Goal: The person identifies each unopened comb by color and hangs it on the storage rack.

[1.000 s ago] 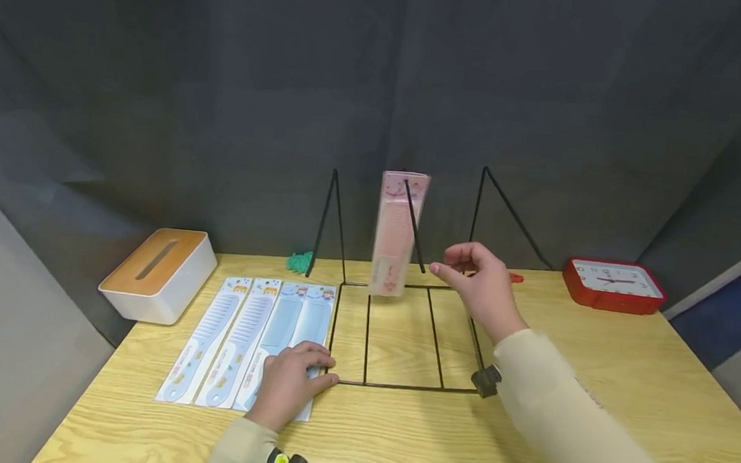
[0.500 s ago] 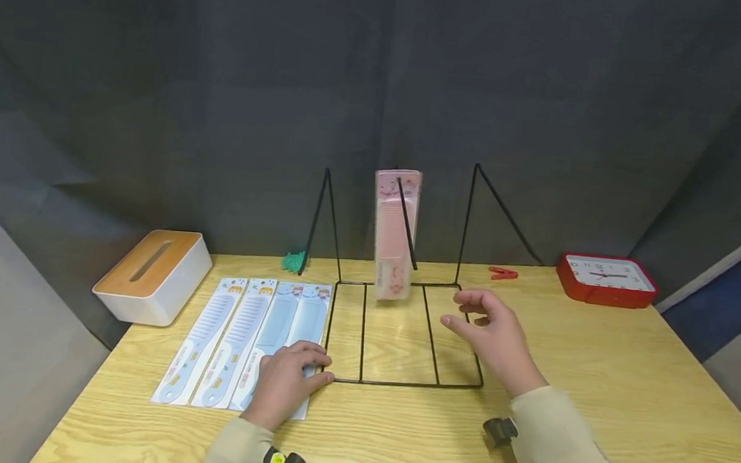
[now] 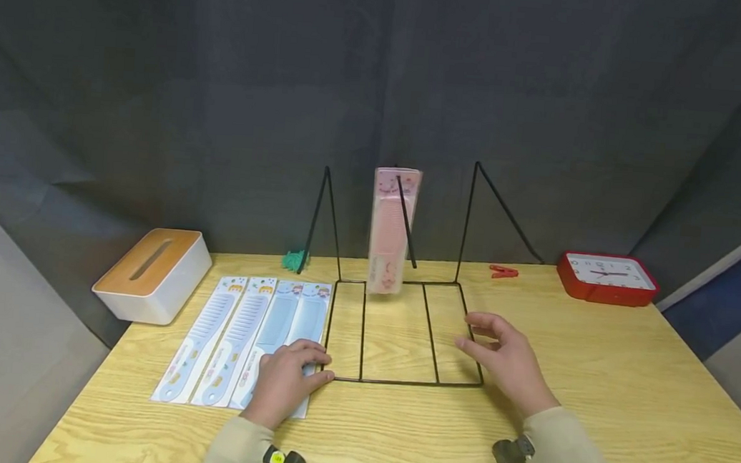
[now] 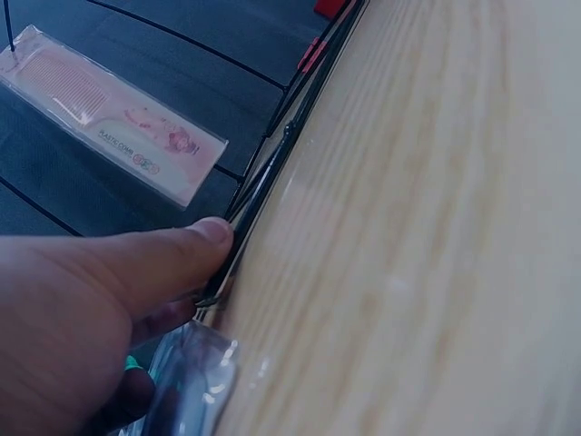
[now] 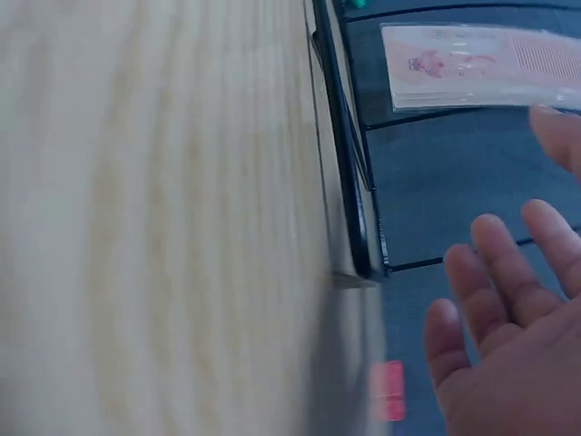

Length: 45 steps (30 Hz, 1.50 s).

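A black wire display rack (image 3: pixel 398 383) stands on the table with three raised arms. From its middle arm hangs a packaged pink comb (image 3: pixel 388 240). My left hand (image 3: pixel 285 380) holds the rack's front left corner, its thumb tip on the wire in the left wrist view, while its palm is above the packaged blue combs (image 3: pixel 215 335) lying in a row on the left. Beside the rack's right side, my right hand (image 3: pixel 513 360) holds nothing; its fingers (image 5: pixel 508 263) are spread and loosely bent in the right wrist view.
At the back left stands a white tissue box (image 3: pixel 154 274) with a wooden lid. A green tangle (image 3: pixel 292 260) lies behind the rack's left arm. To the right are a red clip (image 3: pixel 503 272) and a red clock (image 3: pixel 607 279). A dark cloth (image 3: pixel 256 109) hangs behind.
My right hand has drawn back from near the middle arm, down and toward me, to the rack's right side. The hanging pink comb sways slightly. My left hand stays at the corner.
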Motion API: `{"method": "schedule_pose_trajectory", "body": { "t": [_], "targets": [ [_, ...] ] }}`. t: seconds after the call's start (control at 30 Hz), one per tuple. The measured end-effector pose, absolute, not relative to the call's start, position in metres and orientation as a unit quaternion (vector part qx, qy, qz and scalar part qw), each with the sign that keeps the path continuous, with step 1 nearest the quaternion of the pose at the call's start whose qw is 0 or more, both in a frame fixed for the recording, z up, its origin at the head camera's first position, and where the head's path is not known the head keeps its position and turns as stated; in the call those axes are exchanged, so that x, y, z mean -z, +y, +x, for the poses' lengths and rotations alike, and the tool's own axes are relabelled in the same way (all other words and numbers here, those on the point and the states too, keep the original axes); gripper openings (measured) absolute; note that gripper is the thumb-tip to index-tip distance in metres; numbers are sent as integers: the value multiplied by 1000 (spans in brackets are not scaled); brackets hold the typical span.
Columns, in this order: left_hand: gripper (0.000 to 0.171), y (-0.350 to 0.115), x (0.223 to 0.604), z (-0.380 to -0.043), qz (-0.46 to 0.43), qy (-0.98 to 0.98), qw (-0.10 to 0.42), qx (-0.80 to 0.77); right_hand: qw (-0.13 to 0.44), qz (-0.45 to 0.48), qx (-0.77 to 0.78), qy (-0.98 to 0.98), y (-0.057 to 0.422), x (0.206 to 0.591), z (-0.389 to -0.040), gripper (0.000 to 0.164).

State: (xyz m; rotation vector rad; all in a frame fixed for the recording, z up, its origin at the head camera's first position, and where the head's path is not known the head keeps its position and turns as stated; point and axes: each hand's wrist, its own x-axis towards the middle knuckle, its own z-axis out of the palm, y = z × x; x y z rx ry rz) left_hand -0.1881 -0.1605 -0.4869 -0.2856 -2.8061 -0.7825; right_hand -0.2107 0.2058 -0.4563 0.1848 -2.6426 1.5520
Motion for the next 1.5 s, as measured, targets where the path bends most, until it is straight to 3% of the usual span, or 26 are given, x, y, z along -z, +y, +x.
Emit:
{"method": "schedule_pose_trajectory", "body": {
  "t": [0.17, 0.5, 0.8, 1.07, 1.5],
  "targets": [
    [23, -160, 486, -188, -96, -953, 101, 268, 3, 49, -503, -863, 217, 468, -208, 69],
    [25, -161, 486, -189, -97, -953, 96, 270, -39, 82, -378, -921, 220, 473, -204, 97],
    [28, -164, 484, -188, -92, -956, 88, 264, -27, 91, -339, -936, 217, 469, -204, 90],
    [29, -163, 484, -187, -100, -957, 88, 259, -52, 84, -355, -930, 219, 469, -206, 93],
    [31, -160, 488, -188, -107, -955, 78, 265, -48, 74, -363, -928, 222, 474, -204, 91]
  ]
}}
